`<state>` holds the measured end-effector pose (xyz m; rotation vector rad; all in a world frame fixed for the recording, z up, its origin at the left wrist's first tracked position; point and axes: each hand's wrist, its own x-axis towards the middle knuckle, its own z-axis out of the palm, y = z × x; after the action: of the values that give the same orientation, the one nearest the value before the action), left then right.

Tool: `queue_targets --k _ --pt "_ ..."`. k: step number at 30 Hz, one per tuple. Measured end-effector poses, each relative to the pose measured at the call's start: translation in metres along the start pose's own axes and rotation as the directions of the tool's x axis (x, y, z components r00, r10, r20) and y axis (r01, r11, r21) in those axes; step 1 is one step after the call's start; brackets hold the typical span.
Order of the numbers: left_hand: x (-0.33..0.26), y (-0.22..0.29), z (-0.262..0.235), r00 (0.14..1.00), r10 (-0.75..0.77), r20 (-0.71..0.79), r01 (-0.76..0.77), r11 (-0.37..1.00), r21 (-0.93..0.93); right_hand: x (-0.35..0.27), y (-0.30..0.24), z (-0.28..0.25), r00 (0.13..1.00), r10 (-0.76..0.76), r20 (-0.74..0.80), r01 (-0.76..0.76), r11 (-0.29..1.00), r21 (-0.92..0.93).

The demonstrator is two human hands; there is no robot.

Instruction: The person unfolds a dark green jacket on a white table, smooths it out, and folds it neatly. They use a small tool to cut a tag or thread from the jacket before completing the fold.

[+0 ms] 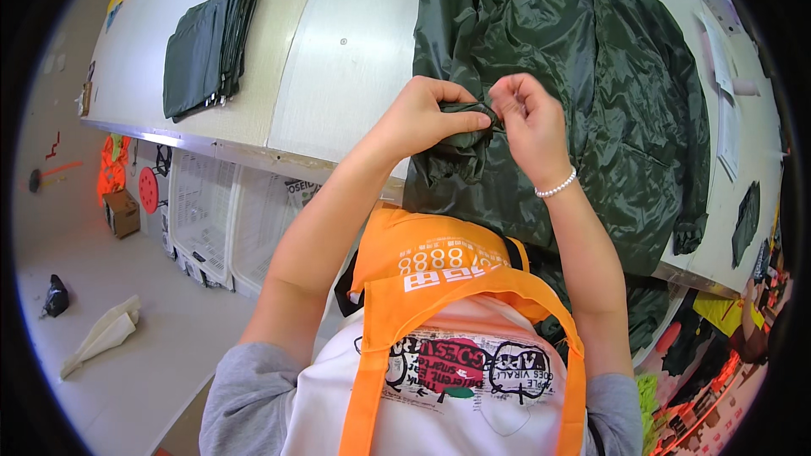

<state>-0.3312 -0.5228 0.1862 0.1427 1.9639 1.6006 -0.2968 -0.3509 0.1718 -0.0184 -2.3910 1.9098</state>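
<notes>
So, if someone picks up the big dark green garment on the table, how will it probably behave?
The garment would probably be floppy: it is creased and droops off the table. Its glossy surface may make it slippery. Its folds look thin, so it may be light for its size.

Orange apron (372, 338) w/ wht print (429, 262), wht graphic tee (325, 409), short grey slvs (249, 393), wht bead bracelet (557, 187).

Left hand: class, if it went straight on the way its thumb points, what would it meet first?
Most likely the right hand: its fingertips lie just beyond the thumb of the left hand, which pinches the jacket. Depth is unclear, so it might pass above or below.
</notes>
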Motion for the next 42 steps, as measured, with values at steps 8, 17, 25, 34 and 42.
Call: queue_targets --k 8,17,25,34,42 --pt "-0.008 0.009 -0.006 0.995 -0.076 -0.058 0.074 0.996 -0.044 0.008 0.001 -0.032 0.981 0.185 -0.060 -0.170 0.966 0.197" --pt "-0.008 0.022 -0.003 0.997 0.012 -0.080 -0.012 1.000 -0.001 -0.013 -0.021 -0.042 0.971 0.125 0.204 -0.110 0.991 -0.083" --pt "-0.010 0.026 0.000 0.998 0.024 -0.052 -0.023 0.999 0.030 -0.006 -0.031 -0.032 0.977 -0.035 0.209 0.056 0.994 -0.097" --pt "-0.009 0.023 0.000 0.997 0.047 -0.063 -0.046 0.999 0.025 -0.005 -0.037 -0.029 0.975 -0.135 0.175 0.178 0.950 -0.258" --pt "-0.013 0.032 0.000 0.999 0.011 -0.053 -0.006 0.996 0.085 -0.006 -0.037 -0.033 0.977 -0.114 0.183 0.159 0.954 -0.254"
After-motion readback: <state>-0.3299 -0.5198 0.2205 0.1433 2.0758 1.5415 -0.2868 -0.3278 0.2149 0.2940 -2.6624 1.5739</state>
